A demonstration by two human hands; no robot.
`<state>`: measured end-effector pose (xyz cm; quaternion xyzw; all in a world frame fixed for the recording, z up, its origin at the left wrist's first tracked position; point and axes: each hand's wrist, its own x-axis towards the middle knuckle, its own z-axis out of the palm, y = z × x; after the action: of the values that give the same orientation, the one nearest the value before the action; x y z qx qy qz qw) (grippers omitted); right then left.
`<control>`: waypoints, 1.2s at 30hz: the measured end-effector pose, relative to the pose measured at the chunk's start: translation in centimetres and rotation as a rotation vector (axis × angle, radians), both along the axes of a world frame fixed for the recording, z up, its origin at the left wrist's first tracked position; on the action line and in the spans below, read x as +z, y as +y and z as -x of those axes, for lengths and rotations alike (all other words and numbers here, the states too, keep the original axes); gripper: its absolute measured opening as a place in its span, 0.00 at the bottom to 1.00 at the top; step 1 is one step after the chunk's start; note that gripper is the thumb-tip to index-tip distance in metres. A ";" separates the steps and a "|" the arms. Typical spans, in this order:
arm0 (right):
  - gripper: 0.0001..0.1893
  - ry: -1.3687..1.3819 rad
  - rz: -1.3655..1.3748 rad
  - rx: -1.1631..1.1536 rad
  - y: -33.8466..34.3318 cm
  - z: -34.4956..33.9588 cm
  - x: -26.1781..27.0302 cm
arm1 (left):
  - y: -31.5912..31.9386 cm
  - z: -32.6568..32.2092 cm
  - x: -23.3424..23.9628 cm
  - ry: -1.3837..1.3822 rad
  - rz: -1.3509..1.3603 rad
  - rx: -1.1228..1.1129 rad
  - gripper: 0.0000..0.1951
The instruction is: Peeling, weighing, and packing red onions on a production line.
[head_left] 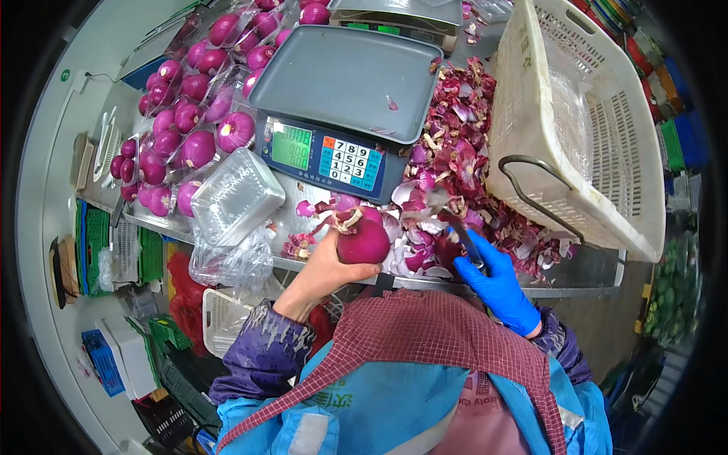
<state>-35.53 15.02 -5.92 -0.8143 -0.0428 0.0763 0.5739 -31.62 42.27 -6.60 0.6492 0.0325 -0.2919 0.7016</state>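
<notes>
My left hand (321, 276), bare, grips a red onion (365, 244) above the front of the metal table (296, 219). Dry, papery skin still clings around the onion's top. In a blue glove, my right hand (496, 281) holds a small knife (470, 245), its blade angled up and away from me; the blade tip is blurred. Beneath and beyond the knife spreads a heap of red onion skins (463, 136). Just left of the held onion, a few loose skins (298, 244) lie on the metal.
A digital scale (344, 85) with a grey pan stands ahead, and a second scale (392, 25) behind it. Clear plastic trays (239, 196) are stacked left, beside several wrapped onions (199, 114). A white plastic crate (517, 114) with a metal handle borders the skins at right.
</notes>
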 end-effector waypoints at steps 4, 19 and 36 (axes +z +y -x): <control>0.21 -0.017 0.102 0.155 1.3 -0.7 1.7 | -0.8 0.7 2.1 0.043 -0.060 -0.053 0.32; 0.18 -0.324 0.653 0.090 -2.8 0.0 -1.8 | -5.3 -1.2 4.9 -0.281 -0.263 -0.455 0.33; 0.17 -0.218 0.549 -0.194 -6.5 1.9 -5.1 | -9.6 -2.7 5.0 -0.408 -0.349 -0.514 0.39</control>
<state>-37.39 8.50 -11.05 -0.9424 -0.0040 -0.0582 0.3293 -28.91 32.63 -1.64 0.7908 -0.2231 -0.3131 0.4762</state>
